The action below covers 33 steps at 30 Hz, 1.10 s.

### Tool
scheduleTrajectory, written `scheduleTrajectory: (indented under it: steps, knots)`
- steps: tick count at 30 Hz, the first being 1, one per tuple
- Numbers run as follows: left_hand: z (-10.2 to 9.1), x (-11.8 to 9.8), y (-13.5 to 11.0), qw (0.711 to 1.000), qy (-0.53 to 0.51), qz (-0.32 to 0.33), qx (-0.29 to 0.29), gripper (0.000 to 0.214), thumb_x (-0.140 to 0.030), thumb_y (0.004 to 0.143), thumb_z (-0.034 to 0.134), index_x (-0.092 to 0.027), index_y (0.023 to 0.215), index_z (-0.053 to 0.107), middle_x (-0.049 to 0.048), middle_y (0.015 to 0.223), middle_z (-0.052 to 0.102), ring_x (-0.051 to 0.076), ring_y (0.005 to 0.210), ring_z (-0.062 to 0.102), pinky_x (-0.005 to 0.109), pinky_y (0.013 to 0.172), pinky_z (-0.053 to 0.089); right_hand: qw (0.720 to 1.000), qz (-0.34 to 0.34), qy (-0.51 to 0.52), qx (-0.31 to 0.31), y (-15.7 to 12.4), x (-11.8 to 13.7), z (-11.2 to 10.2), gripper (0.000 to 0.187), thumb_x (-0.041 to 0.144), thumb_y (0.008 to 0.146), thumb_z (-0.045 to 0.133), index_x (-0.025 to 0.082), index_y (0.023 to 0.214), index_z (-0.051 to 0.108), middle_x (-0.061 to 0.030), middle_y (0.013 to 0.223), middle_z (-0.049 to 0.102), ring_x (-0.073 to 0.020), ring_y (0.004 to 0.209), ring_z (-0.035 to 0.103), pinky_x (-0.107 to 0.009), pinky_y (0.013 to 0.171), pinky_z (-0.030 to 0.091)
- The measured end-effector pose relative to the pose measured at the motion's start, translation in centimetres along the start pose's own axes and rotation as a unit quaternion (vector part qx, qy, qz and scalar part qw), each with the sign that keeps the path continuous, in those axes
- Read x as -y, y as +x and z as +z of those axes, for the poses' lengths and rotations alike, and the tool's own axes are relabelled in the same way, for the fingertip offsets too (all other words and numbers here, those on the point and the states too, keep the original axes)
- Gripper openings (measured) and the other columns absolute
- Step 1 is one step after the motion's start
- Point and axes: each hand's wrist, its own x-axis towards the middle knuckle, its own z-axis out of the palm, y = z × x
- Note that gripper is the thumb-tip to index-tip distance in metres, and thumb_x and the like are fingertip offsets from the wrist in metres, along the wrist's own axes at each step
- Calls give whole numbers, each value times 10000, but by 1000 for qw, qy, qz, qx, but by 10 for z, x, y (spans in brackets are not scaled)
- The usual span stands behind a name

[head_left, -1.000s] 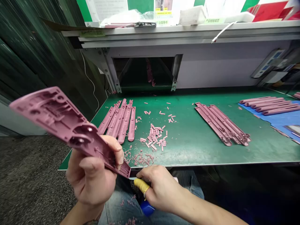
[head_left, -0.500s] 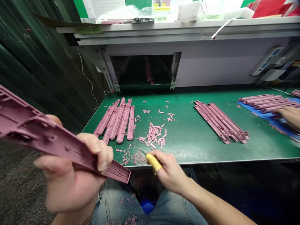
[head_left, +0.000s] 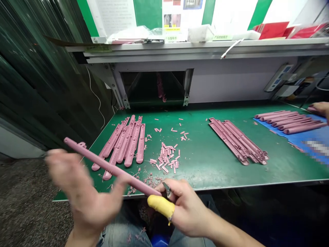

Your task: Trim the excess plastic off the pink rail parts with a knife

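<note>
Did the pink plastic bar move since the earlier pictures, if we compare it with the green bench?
Yes. The pink plastic bar has turned edge-on and now slants over the left end of the green bench.

L hand (head_left: 83, 188) blurred, fingers splayed; R hand (head_left: 189, 209) curled tight.

Green workbench (head_left: 203, 175) has two bunches of pink plastic bars (head_left: 125, 144), a messy heap of offcuts (head_left: 166, 156), plus a blue sheet (head_left: 295, 139) with pink rods (head_left: 288, 121) lying on it.
</note>
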Motion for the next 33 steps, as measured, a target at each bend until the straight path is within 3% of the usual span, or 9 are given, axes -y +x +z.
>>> scheduleTrajectory:
  steps: [2,4,6,8,14,16,20,28,33]
  knots:
    - [0,-3,-8,987,40,113,106,707,-182,808,663,-318,1433,362,82,1375,545,340,1257,492,599,1082,284,997,21,19,68,4,6,-21,250,421,863,614,173,837,602,58,589,484,-65,473,389,-184,436,312]
    - [-3,-4,-9,972,33,173,157,625,-88,831,587,-279,1405,431,84,1255,641,281,1167,576,499,1032,398,993,8,14,118,6,11,-37,204,390,901,559,188,922,581,45,657,526,-80,529,459,-185,489,370]
    - [-9,1,-5,967,12,179,181,636,-61,848,535,-242,1438,383,97,1212,665,244,1126,602,400,938,490,993,-38,-45,103,7,13,-44,166,325,951,459,195,975,559,18,744,572,-102,630,526,-207,588,421]
    - [-16,7,2,965,13,175,197,620,-81,856,531,-253,1434,388,88,1236,654,242,1147,591,400,953,489,983,-103,-141,57,6,13,-44,201,279,978,378,193,958,559,-5,794,596,-115,699,544,-221,646,420]
    - [-33,3,24,946,37,221,234,541,-36,868,420,-276,1346,506,33,1269,643,253,1299,465,493,1097,331,864,-254,-434,-3,16,3,-30,518,661,878,439,178,730,556,-10,639,529,-123,534,426,-254,467,232]
    - [-35,-2,31,939,44,246,236,538,-31,864,391,-274,1325,525,36,1236,664,242,1290,476,489,1104,312,838,-278,-469,-8,21,3,-29,497,633,887,456,182,690,522,-5,626,526,-121,522,414,-263,464,210]
    - [-40,-4,36,921,63,297,243,525,-66,853,388,-249,1326,526,50,1204,681,251,1261,507,480,1101,308,817,-291,-497,15,26,6,-31,365,463,938,491,192,695,510,6,637,536,-120,519,403,-282,471,203]
    - [-41,-5,4,951,95,202,213,638,-75,858,491,-266,1452,360,57,1217,672,245,1102,620,421,1011,424,812,-320,-489,4,22,8,-32,298,263,961,400,201,683,486,8,621,486,-139,524,328,-301,493,212]
    - [-32,-13,-10,973,30,140,182,741,-104,783,628,-223,1459,348,79,1211,673,254,1059,651,346,884,534,820,-315,-477,-21,21,9,-30,331,224,960,335,195,666,484,-2,611,473,-143,527,322,-301,501,226]
